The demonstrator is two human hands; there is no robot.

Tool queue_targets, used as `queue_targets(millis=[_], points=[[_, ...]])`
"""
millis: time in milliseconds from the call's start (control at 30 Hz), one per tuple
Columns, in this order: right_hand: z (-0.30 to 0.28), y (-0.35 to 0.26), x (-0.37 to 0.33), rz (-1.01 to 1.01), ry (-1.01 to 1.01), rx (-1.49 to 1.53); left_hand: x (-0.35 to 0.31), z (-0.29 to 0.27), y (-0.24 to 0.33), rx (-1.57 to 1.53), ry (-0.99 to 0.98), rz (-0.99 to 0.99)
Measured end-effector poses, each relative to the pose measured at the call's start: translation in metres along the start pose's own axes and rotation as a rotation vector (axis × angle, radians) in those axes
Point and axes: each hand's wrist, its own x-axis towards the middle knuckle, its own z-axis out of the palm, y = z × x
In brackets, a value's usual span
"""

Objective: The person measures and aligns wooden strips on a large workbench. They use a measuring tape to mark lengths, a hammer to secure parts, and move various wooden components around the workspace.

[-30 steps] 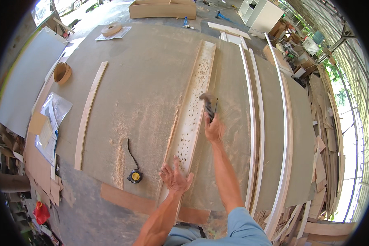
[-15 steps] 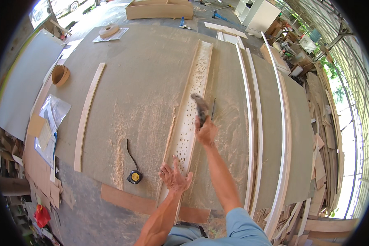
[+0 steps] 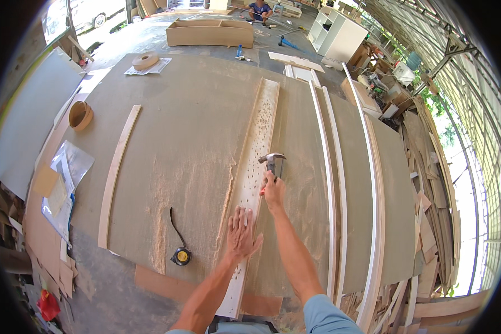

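A long, narrow white board with raised wooden edges runs away from me across the grey-brown sheet. Small dark spots, holes or bits I cannot tell apart, are scattered along it. My left hand rests on the near part of this board, palm down, fingers stretched forward. In my right hand is a claw hammer, gripped by its handle over the board's right edge. The hammer's head is beyond my fingers; whether it touches the board is unclear.
Sawdust and a tape measure lie left of the board, beyond them a loose wooden strip. Long white-edged strips run along the right. Edging rolls sit at the far left. A person crouches in the background.
The hammer and my right hand have come nearer to me, and the hammer's blur is gone. My left hand's fingers now lie closer together. The view has tilted up, bringing in a crouching person.
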Motion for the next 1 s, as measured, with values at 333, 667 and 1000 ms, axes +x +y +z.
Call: queue_targets(millis=[333, 667, 1000], points=[[0.04, -0.05, 0.151, -0.305, 0.345, -0.629, 0.021, -0.013, 0.009, 0.012, -0.163, -0.032], [0.044, -0.061, 0.212, -0.373, 0.214, -1.08, 0.034, -0.017, 0.009, -0.02, -0.168, -0.04], [0.054, -0.065, 0.198, -0.296, 0.265, -0.977, 0.027, -0.015, 0.009, -0.024, -0.17, -0.045]])
